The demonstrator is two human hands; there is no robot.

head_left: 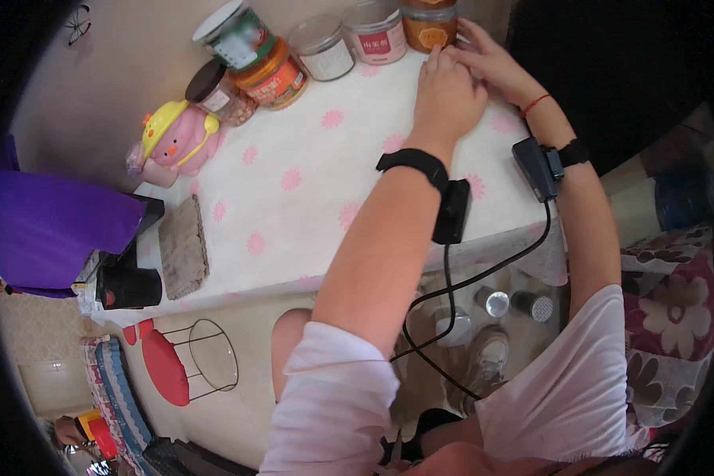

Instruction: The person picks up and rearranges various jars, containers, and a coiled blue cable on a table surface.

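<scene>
At the far edge of the table, an amber-coloured jar (428, 33) stands upright at the right end of a row of jars. My left hand (451, 97) is at the front of its base, fingers stretched toward it and palm down. Beside the jar's right side is my right hand (496, 63), its fingers apart, the upper ones by the jar wall and the thumb near my left fingertips. Whether either hand presses on the jar I cannot tell. Next to it are a pink-labelled clear jar (377, 44) and a clear jar with a white label (325, 59).
Further left, a green-and-white tub (234, 36) rests on an orange-labelled jar (274, 78), beside a dark-lidded jar (222, 95). A pink figurine (184, 143), a grey cloth (184, 246) and a black cup (131, 287) line the left side. Black cables (504, 260) hang from my wrist devices.
</scene>
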